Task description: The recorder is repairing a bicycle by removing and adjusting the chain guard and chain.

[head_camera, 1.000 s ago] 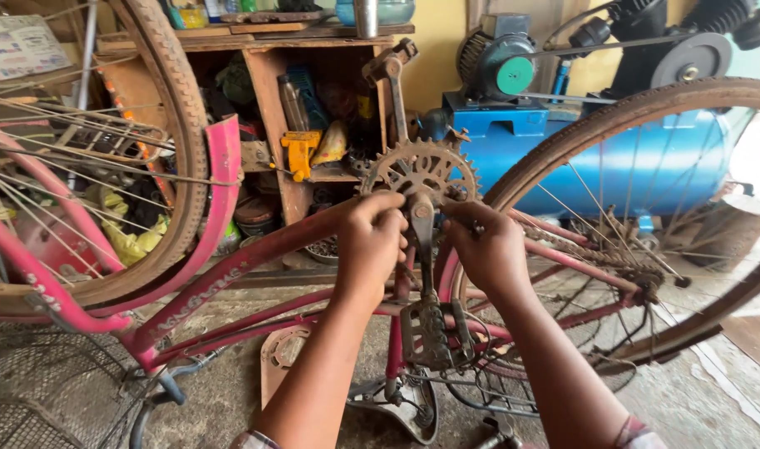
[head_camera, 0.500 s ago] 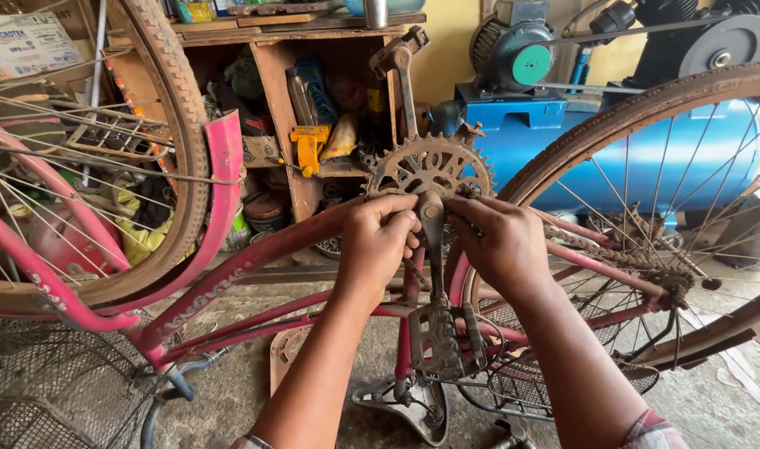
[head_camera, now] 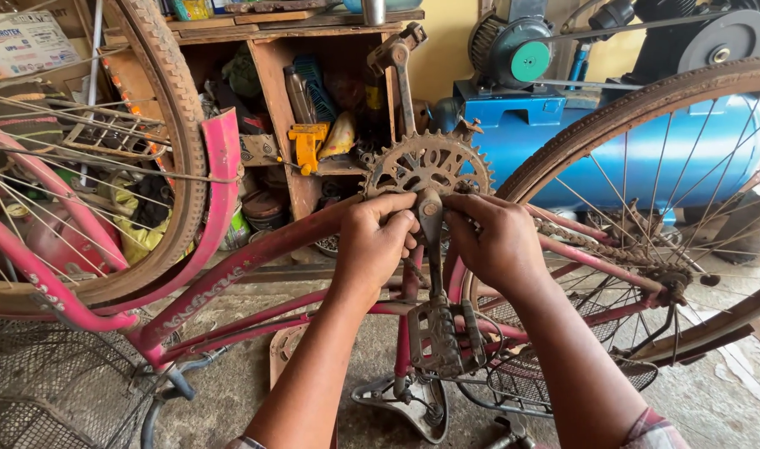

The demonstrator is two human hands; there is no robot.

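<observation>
A pink bicycle frame (head_camera: 230,270) stands upside down in front of me. Its rusty toothed chainring (head_camera: 428,163) sits at the middle, and a crank arm (head_camera: 432,266) hangs down from it to a grey pedal (head_camera: 436,337). My left hand (head_camera: 378,241) is curled around the top of that crank arm from the left, at the hub. My right hand (head_camera: 498,243) grips the same spot from the right, fingertips pressed against the hub below the chainring. The other crank (head_camera: 399,71) points straight up. A rusty chain (head_camera: 581,237) droops toward the rear sprocket.
The front wheel (head_camera: 176,141) rises at left and the rear wheel (head_camera: 638,125) at right. Behind stand a cluttered wooden shelf (head_camera: 280,91) and a blue compressor tank (head_camera: 688,158). A wire basket (head_camera: 39,391) lies lower left; the saddle (head_camera: 409,403) rests on the concrete floor.
Both hands stay clasped at the crank hub with only small finger shifts. The view has drifted slightly, so the chainring sits a little higher and more central.
</observation>
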